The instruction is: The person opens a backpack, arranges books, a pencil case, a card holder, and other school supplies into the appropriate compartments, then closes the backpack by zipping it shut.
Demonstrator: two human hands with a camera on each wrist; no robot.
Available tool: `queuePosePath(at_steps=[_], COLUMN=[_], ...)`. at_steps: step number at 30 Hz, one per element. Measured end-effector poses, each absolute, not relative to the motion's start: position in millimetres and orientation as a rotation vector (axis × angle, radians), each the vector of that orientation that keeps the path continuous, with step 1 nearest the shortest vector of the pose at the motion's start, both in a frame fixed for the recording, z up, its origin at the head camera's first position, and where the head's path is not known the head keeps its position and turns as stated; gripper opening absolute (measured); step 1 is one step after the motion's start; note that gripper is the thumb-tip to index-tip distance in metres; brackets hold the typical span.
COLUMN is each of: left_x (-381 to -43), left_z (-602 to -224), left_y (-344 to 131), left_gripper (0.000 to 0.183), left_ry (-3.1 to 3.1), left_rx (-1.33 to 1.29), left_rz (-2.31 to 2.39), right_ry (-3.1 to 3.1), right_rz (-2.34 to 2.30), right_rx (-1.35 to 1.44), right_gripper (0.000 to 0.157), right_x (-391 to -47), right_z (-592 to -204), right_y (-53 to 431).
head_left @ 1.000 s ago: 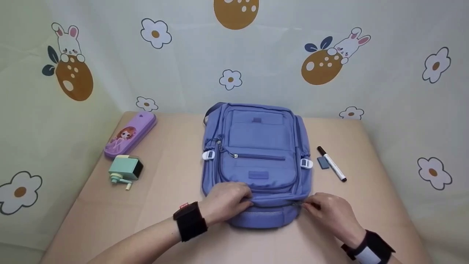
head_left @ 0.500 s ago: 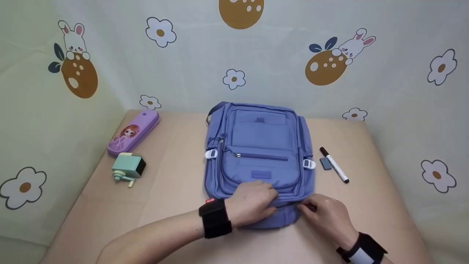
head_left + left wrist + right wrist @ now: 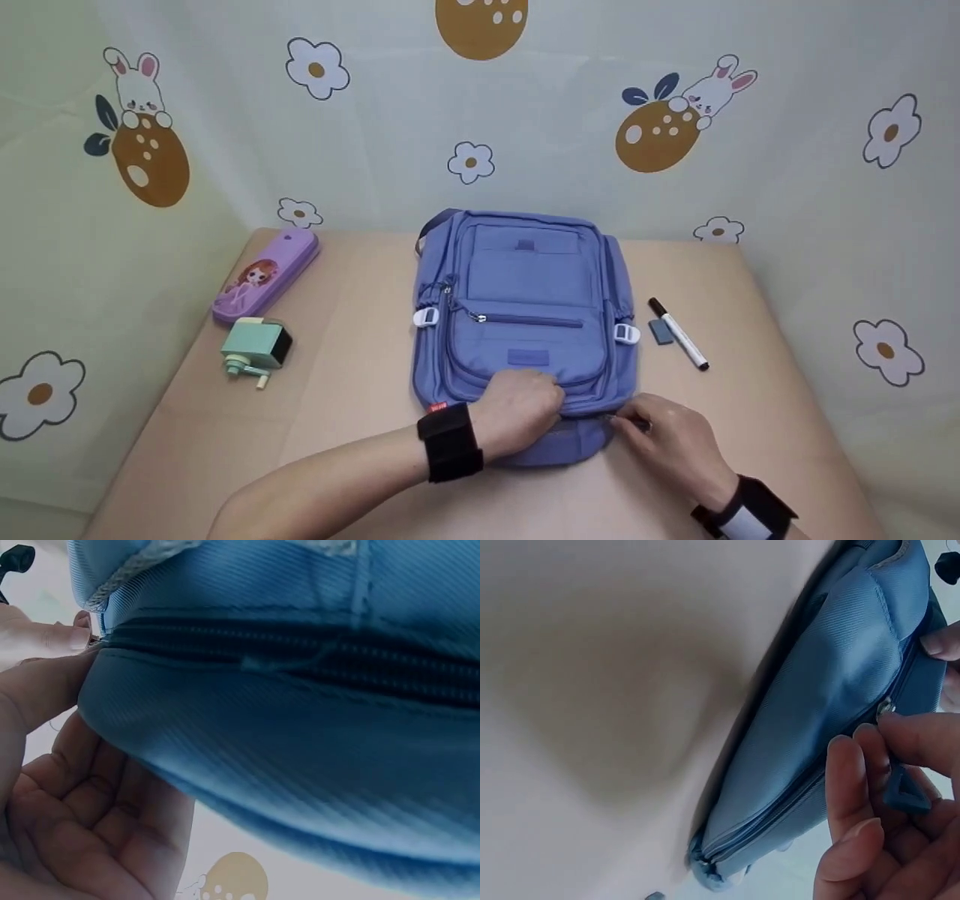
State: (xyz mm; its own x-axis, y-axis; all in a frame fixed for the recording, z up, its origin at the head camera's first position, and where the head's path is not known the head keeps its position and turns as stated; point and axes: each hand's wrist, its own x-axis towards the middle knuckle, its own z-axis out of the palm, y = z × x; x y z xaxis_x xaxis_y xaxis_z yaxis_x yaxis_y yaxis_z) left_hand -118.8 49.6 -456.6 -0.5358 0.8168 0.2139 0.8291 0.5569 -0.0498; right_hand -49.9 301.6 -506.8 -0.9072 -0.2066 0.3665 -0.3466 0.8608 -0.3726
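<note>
A blue backpack [image 3: 536, 285] lies flat on the table, front pockets up. At its near end, my left hand [image 3: 521, 411] grips the edge of the fabric beside a long zipper [image 3: 300, 652]. My right hand [image 3: 671, 442] is at the near right corner, where its thumb and fingertips pinch the zipper pull [image 3: 886, 708]. A dark triangular pull tab [image 3: 906, 791] hangs among the right fingers. In the left wrist view, the zipper's teeth run across the fabric to the pinching fingers at the left. My left hand hides part of the bag's near edge in the head view.
Left on the table [image 3: 352, 337] are a purple pencil case [image 3: 266, 274] and a green crank pencil sharpener [image 3: 256, 345]. To the bag's right lie a white marker [image 3: 679, 334] with a black cap and a small blue-grey block [image 3: 661, 331]. Patterned curtains surround the table.
My left hand has slid to the right along the bag's near edge, closer to my right hand. The right hand keeps its pinch at the corner, barely moved.
</note>
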Motion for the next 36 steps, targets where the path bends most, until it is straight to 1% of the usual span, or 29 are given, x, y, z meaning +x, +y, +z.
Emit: queuePosePath(at_steps=[3,6,12,17,22,30,35,36], left_x=[-119.6,-120.4,-121.0,-120.4,-121.7,-123.4,-123.6,-123.6], left_z=[-456.4,-456.8,-458.2,-457.7,-446.9,-424.7,-430.8,-433.8], left_y=[48.1,46.5,43.7,44.5,51.6,87.0,117.9,122.9], left_gripper=[0.017,0.020,0.023,0.021,0.016,0.027,0.031,0.030], left_ry=[-2.594,-2.614,-2.616,-2.613,-2.704,-2.727,-2.736,-2.733], left_rx=[-1.379,-1.373,-1.388,-1.405,-1.436,-1.523,-1.529,-1.524], left_rz=[-0.103,-0.119,-0.148,-0.119,-0.082,0.003,0.113,0.138], right_ry=[-2.705,-2.700,-2.774,-2.769,-2.777,-2.790,-2.786,-2.782], right_rz=[0.590,0.554,0.601,0.616,0.591,0.532,0.531,0.528], right_rx=[0.413,0.350,0.177,0.202,0.239,0.224,0.212,0.218], right_gripper=[0.022,0.023,0.016,0.010,0.014,0.010,0.007,0.008], right_x=[-52.4,-57.9,-72.7,-77.4,-76.9,-76.3,-77.3,-77.5], right_z=[-508.8,-512.5,-521.1,-523.6,-519.2,-512.4,-509.6,-508.9], right_y=[311.5,325.6,346.7,349.3,347.7,343.8,340.9,340.3])
